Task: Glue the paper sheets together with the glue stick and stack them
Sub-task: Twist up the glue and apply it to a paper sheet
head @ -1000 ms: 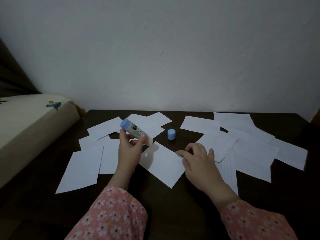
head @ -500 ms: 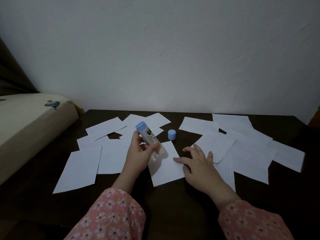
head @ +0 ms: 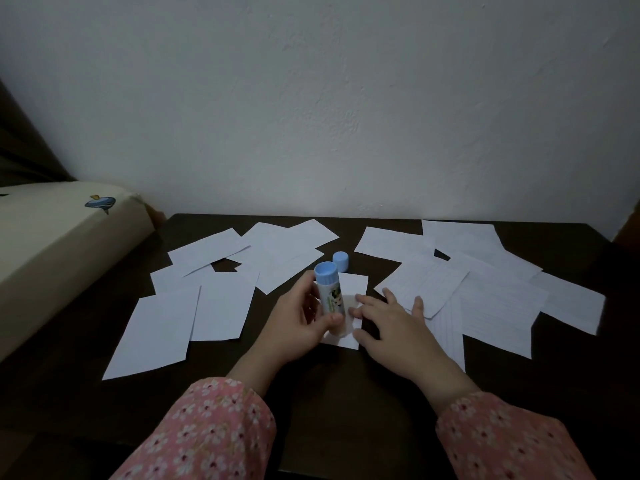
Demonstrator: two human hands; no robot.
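Your left hand (head: 294, 320) has swung the glue stick (head: 330, 297) upright, grip clamped round it, tip on the sheet (head: 353, 289) at desk centre; right hand (head: 388, 320), fingers flat, pins it at 3 o'clock. Gluing can start.

I'm sitting in a room at home, most likely a bedroom, at a small dark wooden table (head: 332, 393) pushed right up against a plain white plastered wall (head: 346, 109) at twelve o'clock. At about nine o'clock a cream mattress (head: 52, 244) with a little cartoon whale (head: 100, 202) printed on it lies beside the table. My loose pink flowered sleeves (head: 207, 434) look like house clothes, and the light is dim.
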